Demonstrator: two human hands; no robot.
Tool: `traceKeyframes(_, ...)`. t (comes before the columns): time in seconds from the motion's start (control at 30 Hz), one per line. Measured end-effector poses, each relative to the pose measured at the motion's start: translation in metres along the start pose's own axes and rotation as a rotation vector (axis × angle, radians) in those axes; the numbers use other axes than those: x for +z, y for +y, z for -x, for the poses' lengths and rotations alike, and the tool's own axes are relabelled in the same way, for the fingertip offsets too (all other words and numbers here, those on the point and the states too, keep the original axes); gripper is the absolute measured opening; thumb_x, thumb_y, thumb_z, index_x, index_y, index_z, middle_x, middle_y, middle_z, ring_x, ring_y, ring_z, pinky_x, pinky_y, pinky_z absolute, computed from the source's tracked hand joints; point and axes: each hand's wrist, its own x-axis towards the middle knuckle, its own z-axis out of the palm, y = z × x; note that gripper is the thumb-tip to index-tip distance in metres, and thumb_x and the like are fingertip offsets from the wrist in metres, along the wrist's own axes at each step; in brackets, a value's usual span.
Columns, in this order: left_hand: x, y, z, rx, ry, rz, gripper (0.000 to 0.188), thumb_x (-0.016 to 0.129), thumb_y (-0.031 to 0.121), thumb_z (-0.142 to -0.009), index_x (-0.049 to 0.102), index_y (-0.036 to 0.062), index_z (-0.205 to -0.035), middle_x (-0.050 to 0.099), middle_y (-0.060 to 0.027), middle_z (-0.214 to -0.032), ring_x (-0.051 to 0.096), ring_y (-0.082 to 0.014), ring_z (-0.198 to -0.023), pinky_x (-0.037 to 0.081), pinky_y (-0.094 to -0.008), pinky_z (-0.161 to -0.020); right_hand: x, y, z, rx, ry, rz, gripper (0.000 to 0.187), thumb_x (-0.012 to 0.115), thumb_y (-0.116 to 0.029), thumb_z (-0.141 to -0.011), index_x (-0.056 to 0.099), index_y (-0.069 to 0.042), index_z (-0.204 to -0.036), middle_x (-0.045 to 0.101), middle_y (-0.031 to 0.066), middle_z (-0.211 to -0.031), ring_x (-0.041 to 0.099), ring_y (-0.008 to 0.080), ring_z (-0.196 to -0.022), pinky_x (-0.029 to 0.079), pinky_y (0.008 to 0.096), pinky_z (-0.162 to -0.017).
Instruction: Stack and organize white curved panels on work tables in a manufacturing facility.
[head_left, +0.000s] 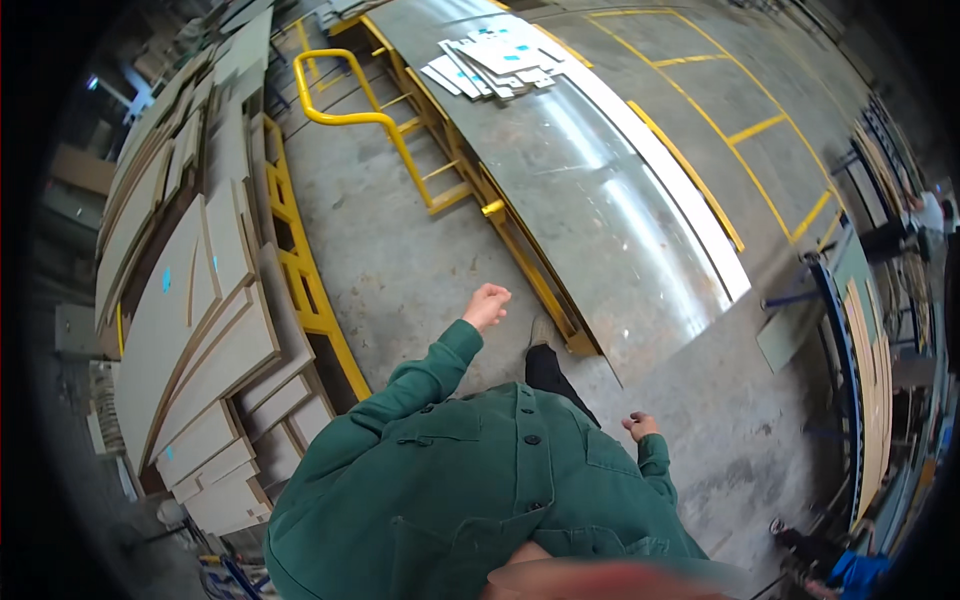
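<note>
My left hand hangs in front of my body with its fingers curled into a loose fist, and I see nothing in it. Below it is bare concrete floor, and the nearest thing is the yellow frame of a long low cart. My right hand is low at my right side, fingers curled in, with no held thing visible. It is apart from the near corner of the large shiny metal sheet on the cart.
White panel pieces with blue stickers lie on the sheet's far part. A yellow tubular handle sticks out leftward. Stacked boards fill a yellow-framed rack at left. Boards lean on a blue rack at right; another person stands beyond.
</note>
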Motion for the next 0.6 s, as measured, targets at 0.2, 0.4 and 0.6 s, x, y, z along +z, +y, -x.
traceKeyframes(0.2, -0.031, 0.044, -0.091, -0.128, 0.159, 0.020, 0.022, 0.054, 0.027, -0.072, 0.050, 0.0116, -0.088, 0.051, 0.0001, -0.081, 0.049, -0.0097, -0.059, 0.039, -0.0238, -0.043, -0.094, -0.087, -0.140, -0.126, 0.307, -0.002, 0.043, 0.060, -0.031, -0.067, 0.054, -0.004, -0.099, 0.058, 0.0164, -0.086, 0.055, 0.0286, -0.084, 0.043, 0.0349, -0.074)
traceKeyframes(0.4, -0.069, 0.124, -0.168, -0.078, 0.230, 0.028, 0.026, 0.054, 0.029, -0.074, 0.050, 0.0103, -0.091, 0.052, -0.0005, -0.081, 0.050, -0.0101, -0.059, 0.038, -0.0240, -0.043, -0.196, -0.260, -0.247, -0.423, 0.367, -0.089, 0.031, 0.057, -0.025, -0.071, 0.057, -0.002, -0.092, 0.059, 0.0107, -0.074, 0.057, 0.0177, -0.066, 0.045, 0.0287, -0.062)
traceKeyframes(0.6, -0.145, 0.228, -0.292, 0.186, 0.409, -0.032, 0.036, 0.054, 0.041, -0.074, 0.055, 0.0078, -0.088, 0.053, -0.0008, -0.079, 0.050, -0.0108, -0.063, 0.040, -0.0246, -0.052, -0.251, -0.495, -0.296, -0.599, -0.014, -0.720, 0.029, 0.052, -0.028, -0.078, 0.055, -0.005, -0.094, 0.058, 0.0028, -0.082, 0.054, 0.0106, -0.066, 0.042, 0.0235, -0.056)
